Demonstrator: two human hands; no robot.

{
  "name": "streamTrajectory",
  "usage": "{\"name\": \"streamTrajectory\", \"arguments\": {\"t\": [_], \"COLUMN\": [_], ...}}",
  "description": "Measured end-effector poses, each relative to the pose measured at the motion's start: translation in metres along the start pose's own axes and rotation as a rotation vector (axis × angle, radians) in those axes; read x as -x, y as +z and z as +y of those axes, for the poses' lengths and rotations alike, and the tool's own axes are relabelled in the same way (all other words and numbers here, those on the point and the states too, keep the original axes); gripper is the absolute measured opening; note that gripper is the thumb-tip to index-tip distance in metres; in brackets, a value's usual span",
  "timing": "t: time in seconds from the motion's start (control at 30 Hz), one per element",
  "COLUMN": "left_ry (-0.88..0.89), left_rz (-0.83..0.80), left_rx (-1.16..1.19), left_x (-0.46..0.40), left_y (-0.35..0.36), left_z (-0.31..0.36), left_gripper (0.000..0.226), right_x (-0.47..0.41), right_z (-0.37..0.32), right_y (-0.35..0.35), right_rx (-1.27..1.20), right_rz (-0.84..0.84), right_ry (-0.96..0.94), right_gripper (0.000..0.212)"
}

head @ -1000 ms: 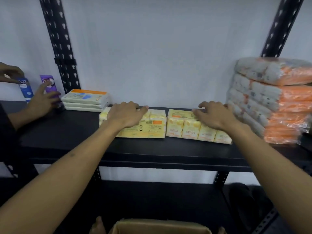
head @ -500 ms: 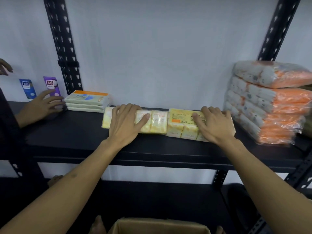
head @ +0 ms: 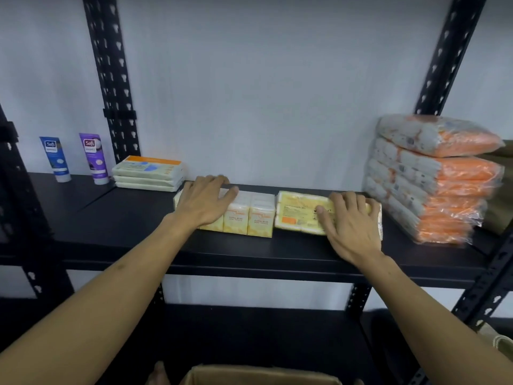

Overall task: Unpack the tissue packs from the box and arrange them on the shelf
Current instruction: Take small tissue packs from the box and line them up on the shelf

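Observation:
Two yellow multi-packs of tissues sit side by side on the black shelf (head: 249,262), close to the wall. The left tissue pack (head: 249,218) stands upright with its printed fronts facing me. My left hand (head: 205,201) lies over its top left part, fingers reaching to the back edge. The right tissue pack (head: 299,212) is tilted, its label face turned up toward me. My right hand (head: 349,223) rests spread on its right half, thumb on the label face. The open cardboard box (head: 261,375) shows at the bottom edge.
A tall stack of orange and white packs (head: 444,176) fills the shelf's right end. Flat white packs (head: 150,173) lie stacked left of my left hand. A blue tube (head: 57,159) and a purple tube (head: 95,159) stand on the neighbouring shelf. Black slotted uprights (head: 111,79) frame the bay.
Both yellow packs moved back toward the wall. The left one tipped from flat to upright and the right one tilted. Another person's hands by the tubes have left the view.

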State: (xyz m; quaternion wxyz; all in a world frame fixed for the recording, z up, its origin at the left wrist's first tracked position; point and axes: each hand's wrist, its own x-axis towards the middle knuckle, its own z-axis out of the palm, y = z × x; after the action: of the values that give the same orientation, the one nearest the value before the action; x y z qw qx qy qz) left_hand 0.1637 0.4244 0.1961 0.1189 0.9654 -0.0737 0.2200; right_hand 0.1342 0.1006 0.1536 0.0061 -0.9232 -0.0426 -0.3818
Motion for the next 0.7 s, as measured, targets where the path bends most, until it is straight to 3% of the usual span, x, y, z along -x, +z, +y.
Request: {"name": "streamTrajectory", "arguments": {"t": [0.1, 0.37, 0.6, 0.7], "left_ry": [-0.025, -0.028, -0.118, -0.127], "left_rz": [-0.025, -0.098, -0.627, -0.645], "left_rx": [-0.108, -0.145, -0.114, -0.071], "left_x": [-0.003, -0.004, -0.043, -0.054], "left_y": [0.012, 0.006, -0.030, -0.030], "left_z": [-0.001, 0.001, 0.006, 0.012], "left_gripper": [0.066, 0.054, 0.064, 0.065], "right_x": [0.011, 0.010, -0.060, -0.079], "right_z": [0.004, 0.005, -0.008, -0.009], "right_y": [0.006, -0.011, -0.030, -0.014], "right_rx": [-0.055, -0.132, -0.253, -0.237], "right_rz": [0.016, -0.054, -0.178, -0.471], "right_ry": [-0.004, 0.008, 0.105, 0.141], "right_gripper": [0.045, 0.040, 0.049, 0.062]}}
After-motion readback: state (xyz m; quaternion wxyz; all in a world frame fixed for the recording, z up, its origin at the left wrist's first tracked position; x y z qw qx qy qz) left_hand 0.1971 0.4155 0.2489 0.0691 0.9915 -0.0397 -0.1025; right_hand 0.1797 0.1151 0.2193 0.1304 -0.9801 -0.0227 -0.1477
